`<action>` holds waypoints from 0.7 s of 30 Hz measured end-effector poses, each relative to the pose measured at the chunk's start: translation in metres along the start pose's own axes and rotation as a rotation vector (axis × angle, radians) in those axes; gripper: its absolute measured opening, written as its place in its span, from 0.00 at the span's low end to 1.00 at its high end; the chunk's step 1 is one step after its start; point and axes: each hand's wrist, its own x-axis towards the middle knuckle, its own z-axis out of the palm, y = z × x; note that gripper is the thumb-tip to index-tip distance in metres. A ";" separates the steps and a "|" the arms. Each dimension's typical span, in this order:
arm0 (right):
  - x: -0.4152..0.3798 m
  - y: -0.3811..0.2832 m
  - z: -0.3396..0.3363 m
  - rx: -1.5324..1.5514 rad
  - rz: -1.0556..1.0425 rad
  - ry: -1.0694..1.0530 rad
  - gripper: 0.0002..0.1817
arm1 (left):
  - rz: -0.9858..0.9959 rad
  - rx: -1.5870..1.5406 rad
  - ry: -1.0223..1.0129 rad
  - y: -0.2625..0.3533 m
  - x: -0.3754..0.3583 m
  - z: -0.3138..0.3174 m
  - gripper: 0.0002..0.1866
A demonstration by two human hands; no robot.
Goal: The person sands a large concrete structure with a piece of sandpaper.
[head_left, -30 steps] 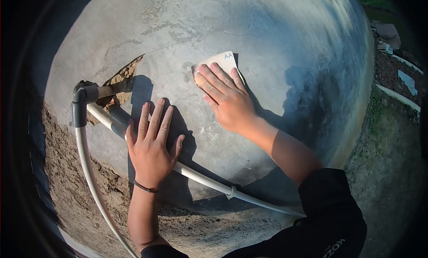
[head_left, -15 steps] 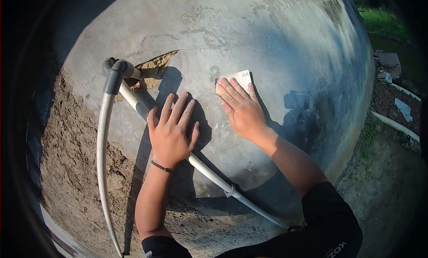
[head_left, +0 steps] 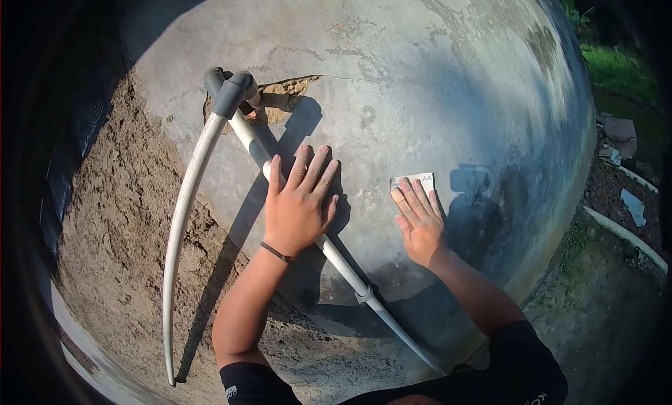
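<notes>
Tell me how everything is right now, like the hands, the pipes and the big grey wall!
Left hand: open, in front of slanting pipe
Right hand: flat on pale sheet
Pale sheet: partly covered
Wristband: around left wrist
Slanting pipe: partly hidden
Curved pipe: joined to dark elbow
Grey wall: cracked, broken open near the elbow

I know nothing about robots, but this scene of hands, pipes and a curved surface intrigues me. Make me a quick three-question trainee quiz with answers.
1. True or false: the right hand lies palm-down over a sheet marked "AA".
2. What circles the wrist of the left hand? (a) a watch; (b) a thin dark band; (c) a glove cuff.
3. Fill in the colour: the elbow fitting on the curved pale pipe is ____.
Key: 1 true; 2 b; 3 grey.
</notes>
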 end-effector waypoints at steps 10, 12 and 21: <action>0.017 -0.016 0.013 0.021 0.010 -0.004 0.25 | 0.004 0.016 -0.062 0.003 -0.005 0.002 0.33; 0.016 -0.018 0.015 0.015 0.019 0.002 0.26 | 0.004 0.011 -0.065 0.004 -0.005 0.002 0.33; 0.109 -0.034 0.019 0.021 -0.101 0.182 0.26 | 0.047 -0.015 0.032 -0.018 0.005 -0.006 0.27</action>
